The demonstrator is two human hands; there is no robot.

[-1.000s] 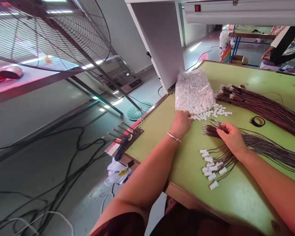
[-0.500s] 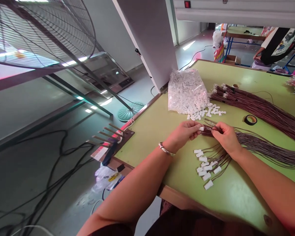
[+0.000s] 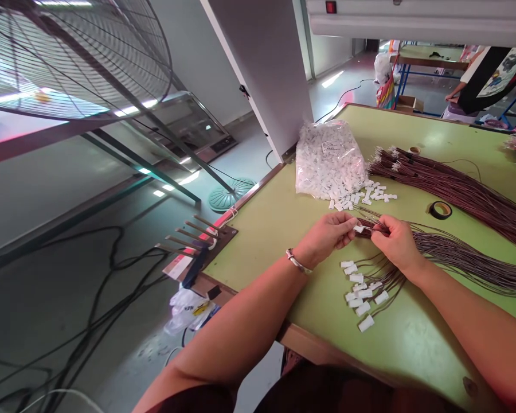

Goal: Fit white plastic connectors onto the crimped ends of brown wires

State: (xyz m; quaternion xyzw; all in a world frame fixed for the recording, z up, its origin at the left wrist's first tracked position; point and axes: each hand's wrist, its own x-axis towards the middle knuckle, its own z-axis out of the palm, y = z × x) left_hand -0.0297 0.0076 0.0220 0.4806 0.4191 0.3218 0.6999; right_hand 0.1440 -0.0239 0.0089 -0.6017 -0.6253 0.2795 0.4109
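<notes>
My left hand (image 3: 333, 232) pinches a small white plastic connector housing (image 3: 358, 229) between thumb and fingertips. Close by on the right, my right hand (image 3: 395, 241) is closed on thin brown wires, their ends pointing at the housing. Whether a wire tip sits inside the housing is too small to tell. Beneath my right hand runs a long bundle of brown wires (image 3: 464, 255) that stretches off to the right. Several wires fitted with white housings (image 3: 363, 293) lie fanned out on the green table (image 3: 258, 246) nearer to me.
A clear bag of white housings (image 3: 330, 158) lies at the back, loose housings (image 3: 374, 192) spilling beside it. Another brown wire bundle (image 3: 451, 183) and a roll of black tape (image 3: 440, 210) lie to the right. A pegged rack (image 3: 198, 241) sits at the left edge; a fan (image 3: 81, 57) stands beyond.
My left hand has shifted slightly right with the white housing, nearer the right hand. The right hand keeps its hold on the wires. The whole view has moved a little.
</notes>
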